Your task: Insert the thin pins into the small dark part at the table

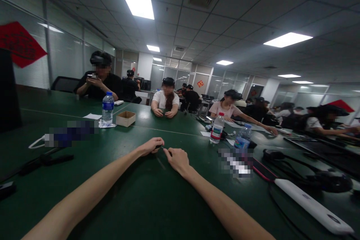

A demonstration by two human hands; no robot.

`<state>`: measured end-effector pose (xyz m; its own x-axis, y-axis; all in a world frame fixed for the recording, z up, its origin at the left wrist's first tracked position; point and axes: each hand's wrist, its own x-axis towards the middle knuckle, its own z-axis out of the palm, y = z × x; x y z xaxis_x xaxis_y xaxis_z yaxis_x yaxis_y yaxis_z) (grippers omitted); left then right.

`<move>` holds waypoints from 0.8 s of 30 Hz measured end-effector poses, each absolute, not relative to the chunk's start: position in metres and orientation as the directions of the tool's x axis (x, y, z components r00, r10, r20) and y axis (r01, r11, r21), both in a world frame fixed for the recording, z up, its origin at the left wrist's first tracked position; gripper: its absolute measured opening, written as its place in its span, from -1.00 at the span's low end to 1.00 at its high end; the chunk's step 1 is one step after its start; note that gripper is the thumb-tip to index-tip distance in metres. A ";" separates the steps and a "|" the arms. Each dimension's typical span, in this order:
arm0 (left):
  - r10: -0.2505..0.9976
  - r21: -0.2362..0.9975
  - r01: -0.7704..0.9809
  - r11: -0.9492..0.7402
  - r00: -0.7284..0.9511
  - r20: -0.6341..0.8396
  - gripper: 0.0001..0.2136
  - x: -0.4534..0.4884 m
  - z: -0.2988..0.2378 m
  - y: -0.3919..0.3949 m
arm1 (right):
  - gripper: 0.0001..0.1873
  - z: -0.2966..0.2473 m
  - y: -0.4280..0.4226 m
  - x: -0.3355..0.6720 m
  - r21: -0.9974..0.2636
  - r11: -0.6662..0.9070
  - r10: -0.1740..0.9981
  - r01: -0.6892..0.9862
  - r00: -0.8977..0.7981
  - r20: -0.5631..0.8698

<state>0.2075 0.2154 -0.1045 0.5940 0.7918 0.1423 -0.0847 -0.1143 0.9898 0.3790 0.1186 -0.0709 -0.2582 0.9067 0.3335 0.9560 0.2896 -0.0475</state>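
Note:
Both my arms reach forward over a dark green table [146,195]. My left hand [152,145] is curled into a pinch around a small dark object that I cannot identify. My right hand [176,158] sits close beside it, fingers curled, its fingertips meeting the same small thing at the gap between the hands. Both hands rest just above the table top.
A water bottle [107,109] and a small cardboard box [125,118] stand ahead left. Two more bottles [217,128] stand ahead right. A white power strip [312,206] and black cables lie at right. Several people sit around the table's far side.

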 end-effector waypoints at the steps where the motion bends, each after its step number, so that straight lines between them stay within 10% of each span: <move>1: 0.793 0.990 -0.089 -0.113 0.592 0.144 -0.76 0.207 -0.105 0.216 | -0.30 -0.070 0.118 0.379 -0.043 0.292 0.904 0.955 -0.261 0.339; 16: 0.857 0.986 -0.090 -0.142 0.487 0.168 -0.75 0.214 -0.104 0.216 | -0.31 -0.061 0.113 0.380 0.161 0.476 0.829 0.865 -0.502 0.245; 24: 0.836 0.983 -0.079 -0.164 0.518 0.181 -0.76 0.213 -0.105 0.215 | -0.27 -0.069 0.120 0.387 -0.008 0.296 0.900 0.955 -0.276 0.336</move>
<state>0.2134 0.2145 -0.1052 0.5179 0.8361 0.1811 -0.0790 -0.1641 0.9833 0.3873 0.1202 -0.0690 -0.2764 0.9004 0.3359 0.9551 0.2963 -0.0082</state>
